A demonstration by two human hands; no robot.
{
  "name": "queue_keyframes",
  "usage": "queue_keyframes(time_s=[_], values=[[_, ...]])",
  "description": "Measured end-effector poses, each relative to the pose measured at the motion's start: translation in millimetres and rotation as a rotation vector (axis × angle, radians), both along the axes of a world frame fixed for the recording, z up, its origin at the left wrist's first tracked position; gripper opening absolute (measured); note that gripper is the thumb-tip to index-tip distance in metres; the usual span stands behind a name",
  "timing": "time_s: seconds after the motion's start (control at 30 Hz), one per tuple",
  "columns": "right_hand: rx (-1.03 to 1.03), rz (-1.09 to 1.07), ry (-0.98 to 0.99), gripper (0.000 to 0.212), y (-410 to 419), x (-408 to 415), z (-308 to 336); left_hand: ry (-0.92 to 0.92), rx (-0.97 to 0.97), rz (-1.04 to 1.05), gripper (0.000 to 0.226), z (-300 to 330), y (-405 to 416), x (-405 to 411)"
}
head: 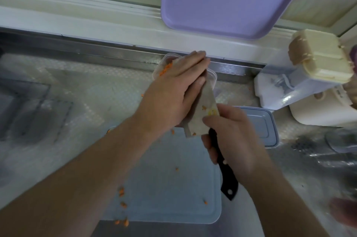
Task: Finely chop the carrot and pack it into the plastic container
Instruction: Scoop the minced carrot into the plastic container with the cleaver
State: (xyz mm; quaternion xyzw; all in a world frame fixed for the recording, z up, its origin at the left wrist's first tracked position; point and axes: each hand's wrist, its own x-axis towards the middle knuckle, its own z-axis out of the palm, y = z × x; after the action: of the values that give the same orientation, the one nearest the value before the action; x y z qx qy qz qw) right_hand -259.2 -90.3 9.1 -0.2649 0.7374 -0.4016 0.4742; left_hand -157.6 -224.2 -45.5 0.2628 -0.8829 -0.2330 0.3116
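Broad steel cleaver [202,109], black handle gripped in right hand [231,140], blade pointing toward counter's back edge over clear plastic container [211,79] holding chopped orange carrot [166,69]; left hand [173,93] flat-fingered against blade.

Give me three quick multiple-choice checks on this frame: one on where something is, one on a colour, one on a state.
1. Where is the container lid?
A. On the counter right of the cutting board
B. On the container
C. Under the board

2. What colour is the knife handle?
A. White
B. Black
C. Red

3. What is the left hand doing?
A. Hanging idle
B. Lying flat along the knife blade over the container
C. Gripping the handle

Answers:
1 A: the lid lies beside the cutting board, apart from the plastic container.
2 B: the knife handle is black, gripped by the right hand.
3 B: the left hand covers the knife blade, with chopped carrot at the container's rim.
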Motion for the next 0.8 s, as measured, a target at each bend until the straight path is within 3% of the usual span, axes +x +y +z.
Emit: queue_keyframes(time_s=[0.13,0.3,0.47,0.63,0.8], values=[[-0.008,-0.088,-0.022,0.015,-24.1,-17.4,4.2,-0.048,0.005,-0.036,0.04,2.3,-23.5,-9.2],[0.013,-0.068,0.115,0.015,-28.6,-28.9,-3.2,-0.156,-0.052,0.07,0.026,-5.4,-33.2,7.8],[-0.053,-0.012,0.213,0.022,-35.5,-26.9,-4.2,-0.027,0.106,0.02,0.029,6.0,-10.9,-8.6],[-0.083,-0.049,0.234,0.019,-35.7,-22.8,1.3,-0.158,0.059,0.098,0.02,-12.5,-19.3,4.7],[-0.043,-0.024,0.288,0.022,-37.3,-19.0,-4.3,-0.158,0.167,0.151,0.018,-1.0,-28.8,28.7]])
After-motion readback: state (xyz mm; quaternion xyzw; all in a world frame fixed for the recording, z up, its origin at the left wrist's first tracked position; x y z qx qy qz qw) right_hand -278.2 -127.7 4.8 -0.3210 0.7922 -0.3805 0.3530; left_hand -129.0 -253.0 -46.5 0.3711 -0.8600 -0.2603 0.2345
